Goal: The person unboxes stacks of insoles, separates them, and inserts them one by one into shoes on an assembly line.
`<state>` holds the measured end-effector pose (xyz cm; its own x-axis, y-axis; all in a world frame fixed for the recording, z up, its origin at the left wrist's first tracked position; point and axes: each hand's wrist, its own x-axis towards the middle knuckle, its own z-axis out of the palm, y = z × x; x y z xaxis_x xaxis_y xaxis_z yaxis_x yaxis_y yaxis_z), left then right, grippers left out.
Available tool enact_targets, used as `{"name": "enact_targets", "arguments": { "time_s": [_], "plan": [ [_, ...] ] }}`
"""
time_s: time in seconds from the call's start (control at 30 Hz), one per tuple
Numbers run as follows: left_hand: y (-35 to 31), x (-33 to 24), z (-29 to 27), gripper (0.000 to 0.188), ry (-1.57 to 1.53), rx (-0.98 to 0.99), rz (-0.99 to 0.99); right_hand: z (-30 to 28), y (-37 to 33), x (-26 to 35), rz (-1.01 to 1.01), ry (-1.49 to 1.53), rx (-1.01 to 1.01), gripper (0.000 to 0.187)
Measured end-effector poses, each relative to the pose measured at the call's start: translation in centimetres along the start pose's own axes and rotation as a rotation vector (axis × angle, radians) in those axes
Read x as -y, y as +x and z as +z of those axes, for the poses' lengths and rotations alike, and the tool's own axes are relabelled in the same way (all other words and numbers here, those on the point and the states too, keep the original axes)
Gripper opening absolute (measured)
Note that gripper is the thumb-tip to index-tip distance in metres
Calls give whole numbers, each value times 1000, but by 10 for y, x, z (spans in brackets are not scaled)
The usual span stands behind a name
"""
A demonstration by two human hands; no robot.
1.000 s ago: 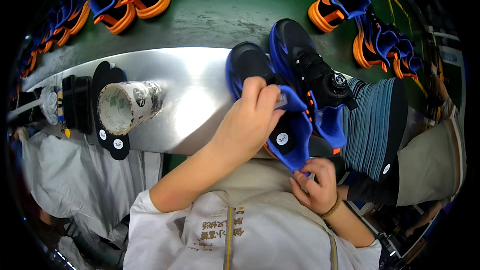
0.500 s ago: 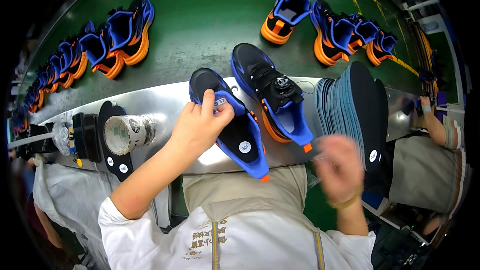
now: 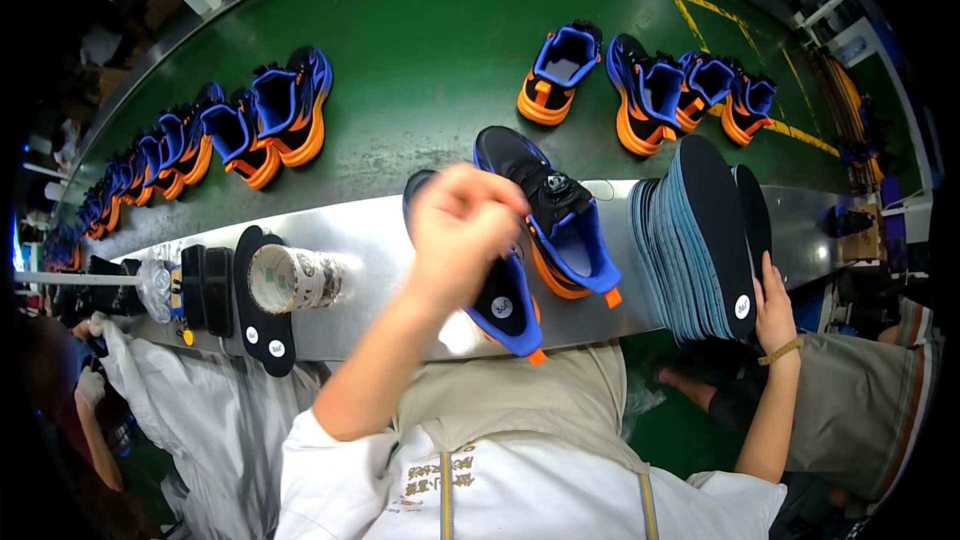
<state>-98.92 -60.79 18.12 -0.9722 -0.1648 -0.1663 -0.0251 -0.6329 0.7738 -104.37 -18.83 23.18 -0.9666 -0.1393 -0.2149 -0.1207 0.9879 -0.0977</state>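
My left hand (image 3: 462,230), blurred, is over a black, blue and orange sneaker (image 3: 490,320), hiding its middle. Its fingers look curled, but blur hides whether they hold anything. A black insole with a round white label shows in that sneaker's heel. Immediately to the right stands its mate, a sneaker with a round dial (image 3: 556,185) on top, heel toward me. My right hand (image 3: 776,312) is at the right edge of a stack of insoles (image 3: 690,240), black on top with blue-grey edges. Its fingers are stretched out against the heel end of the black insoles.
A metal ledge (image 3: 380,240) runs along a green surface (image 3: 420,60). On it at left are a tape roll (image 3: 290,278), black insoles (image 3: 262,315) and a dark case (image 3: 210,290). Sneakers (image 3: 295,105) line the far left; several more (image 3: 640,100) stand far right.
My left hand has left the left sneaker's tongue and moved slightly right. My right hand has moved right to the insole stack. The whole view has shifted a little.
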Motion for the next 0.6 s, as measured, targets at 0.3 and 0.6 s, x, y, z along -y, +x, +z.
{"name": "enact_targets", "arguments": {
  "time_s": [0.3,0.6],
  "plan": [
    [34,49,26,58,1428,96,270,-95,2,90,-171,515,-229,11],
    [61,41,23,42,1093,-41,-96,-48,38,200,-221,369,773,21]
  ]
}}
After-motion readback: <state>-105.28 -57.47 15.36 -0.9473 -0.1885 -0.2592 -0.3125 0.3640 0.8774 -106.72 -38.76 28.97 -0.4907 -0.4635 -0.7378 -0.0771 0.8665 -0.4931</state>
